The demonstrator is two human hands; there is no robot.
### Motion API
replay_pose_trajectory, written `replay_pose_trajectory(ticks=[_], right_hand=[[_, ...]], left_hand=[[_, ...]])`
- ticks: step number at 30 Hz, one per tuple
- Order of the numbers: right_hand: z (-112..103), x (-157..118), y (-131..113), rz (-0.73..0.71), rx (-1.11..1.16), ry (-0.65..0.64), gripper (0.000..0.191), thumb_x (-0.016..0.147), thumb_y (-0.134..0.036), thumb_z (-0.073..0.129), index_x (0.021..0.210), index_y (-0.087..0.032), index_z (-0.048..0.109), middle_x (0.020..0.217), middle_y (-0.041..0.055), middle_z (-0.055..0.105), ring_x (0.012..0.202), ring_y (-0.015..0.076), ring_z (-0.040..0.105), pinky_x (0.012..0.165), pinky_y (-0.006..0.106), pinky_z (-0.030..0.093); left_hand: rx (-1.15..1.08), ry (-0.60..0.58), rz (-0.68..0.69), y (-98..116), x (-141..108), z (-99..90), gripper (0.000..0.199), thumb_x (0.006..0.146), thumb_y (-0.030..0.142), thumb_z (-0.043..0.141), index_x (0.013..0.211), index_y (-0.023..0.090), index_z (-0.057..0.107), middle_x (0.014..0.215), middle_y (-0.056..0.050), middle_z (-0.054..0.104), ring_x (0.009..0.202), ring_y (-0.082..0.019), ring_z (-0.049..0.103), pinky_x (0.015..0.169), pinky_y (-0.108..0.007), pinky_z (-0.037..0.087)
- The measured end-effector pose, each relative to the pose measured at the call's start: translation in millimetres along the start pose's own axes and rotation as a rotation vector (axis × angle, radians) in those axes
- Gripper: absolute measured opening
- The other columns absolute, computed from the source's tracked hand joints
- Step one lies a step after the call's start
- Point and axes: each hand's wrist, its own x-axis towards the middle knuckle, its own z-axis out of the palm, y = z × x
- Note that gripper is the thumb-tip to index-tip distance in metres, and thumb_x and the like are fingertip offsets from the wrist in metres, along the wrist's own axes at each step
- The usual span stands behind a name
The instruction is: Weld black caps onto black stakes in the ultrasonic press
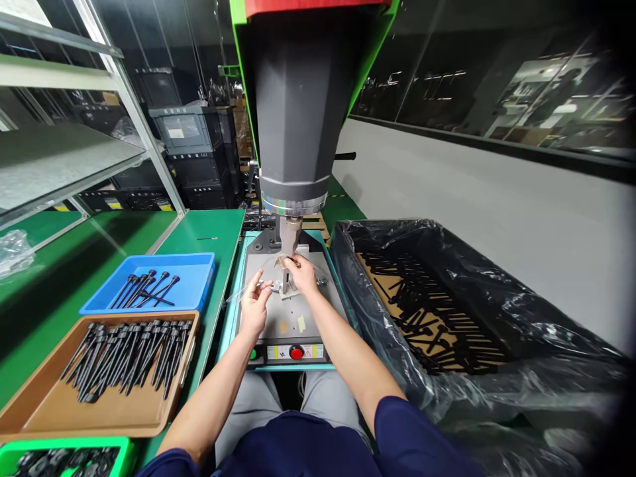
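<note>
My right hand (301,273) is at the top of a small metal fixture (285,281), fingers closed around a small dark piece that they mostly hide. Just above it, the pale metal tip (290,233) of the press machine (298,112) points down. To the left of the fixture, my left hand (254,308) is raised with thumb and forefinger apart, close to a small metal clamp. A thin clear strand shows at its left. Beneath both hands lies the machine's grey base plate (271,318).
At left, a blue tray (206,278) and a brown tray (50,411) hold black long-stemmed parts; a green bin (126,457) holds dark pieces. A plastic-lined box (368,324) at right contains many black parts. Red button (296,352) on the front panel. Shelf rack (134,106) at left.
</note>
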Motion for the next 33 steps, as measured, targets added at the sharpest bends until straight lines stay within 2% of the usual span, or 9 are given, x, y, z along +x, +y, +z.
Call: replay_pose_trajectory(ticks=[3,7,11,15,20,23,26,29,33], right_hand=[[-7,1,1,-0.053,-0.011,-0.036,0.028,0.083,-0.039,0.052,0.091,-0.022,0.073,0.098,0.0045,0.074,0.093,0.0220,0.065,0.087,0.033,0.048],[-9,5,5,0.006,0.030,-0.007,0.021,0.077,-0.037,0.060,0.084,-0.022,0.073,0.092,0.0040,0.074,0.094,0.0228,0.065,0.091,0.036,0.048],[-7,2,9,0.035,0.224,0.056,0.017,0.071,-0.032,0.068,0.083,-0.021,0.072,0.101,0.0053,0.073,0.103,0.0233,0.063,0.097,0.038,0.045],[-12,-4,13,0.301,0.609,0.133,0.027,0.073,-0.036,0.066,0.095,-0.019,0.070,0.109,0.0074,0.071,0.108,0.0226,0.063,0.096,0.038,0.049],[-25,8,9,0.652,0.828,0.078,0.048,0.088,-0.062,0.045,0.085,-0.019,0.066,0.097,0.0120,0.072,0.099,0.0238,0.068,0.083,0.037,0.057],[-30,19,4,0.811,0.848,0.164,0.024,0.090,-0.042,0.056,0.081,-0.021,0.062,0.085,0.0067,0.072,0.086,0.0199,0.070,0.073,0.033,0.058],[-36,17,3,0.756,0.857,0.239,0.008,0.087,-0.024,0.062,0.080,-0.021,0.061,0.077,0.0011,0.071,0.077,0.0154,0.070,0.070,0.029,0.057],[-40,5,5,0.650,0.844,0.252,0.009,0.082,-0.023,0.069,0.079,-0.020,0.061,0.073,0.0009,0.071,0.068,0.0142,0.069,0.064,0.025,0.056],[-43,-10,9,0.628,0.843,0.249,0.012,0.080,-0.025,0.073,0.079,-0.019,0.063,0.071,0.0022,0.071,0.063,0.0141,0.068,0.056,0.022,0.055]], left_hand=[[0.001,0.003,-0.003,-1,2,-3.0,0.057,0.080,0.036,0.068,0.133,0.024,0.055,0.136,-0.013,0.056,0.111,-0.023,0.062,0.090,-0.036,0.050],[-0.011,0.005,-0.023,-1,3,-3.5,0.056,0.080,0.035,0.069,0.133,0.022,0.055,0.133,-0.013,0.059,0.110,-0.022,0.062,0.090,-0.034,0.050],[-0.016,0.002,-0.037,0,2,-1.1,0.055,0.079,0.034,0.069,0.132,0.023,0.056,0.138,-0.012,0.054,0.108,-0.021,0.062,0.090,-0.034,0.050],[-0.013,0.000,-0.057,0,-1,-0.3,0.056,0.078,0.033,0.071,0.131,0.022,0.057,0.134,-0.013,0.058,0.105,-0.020,0.063,0.092,-0.035,0.049],[0.044,-0.029,-0.047,2,-5,1.3,0.053,0.078,0.031,0.070,0.129,0.023,0.059,0.130,-0.012,0.060,0.105,-0.021,0.062,0.096,-0.040,0.047],[0.063,-0.044,-0.017,7,-7,3.5,0.051,0.080,0.032,0.068,0.129,0.024,0.059,0.132,-0.011,0.059,0.104,-0.021,0.063,0.095,-0.040,0.048],[0.069,-0.041,0.005,11,-9,3.9,0.048,0.081,0.031,0.067,0.128,0.025,0.059,0.136,-0.010,0.056,0.104,-0.020,0.063,0.094,-0.038,0.048],[0.065,-0.032,0.001,12,-14,1.7,0.049,0.081,0.031,0.067,0.129,0.024,0.058,0.137,-0.010,0.055,0.105,-0.020,0.063,0.094,-0.038,0.048],[0.065,-0.027,-0.022,7,-20,-1.8,0.051,0.080,0.030,0.067,0.130,0.023,0.057,0.138,-0.011,0.054,0.106,-0.021,0.063,0.094,-0.038,0.048]])
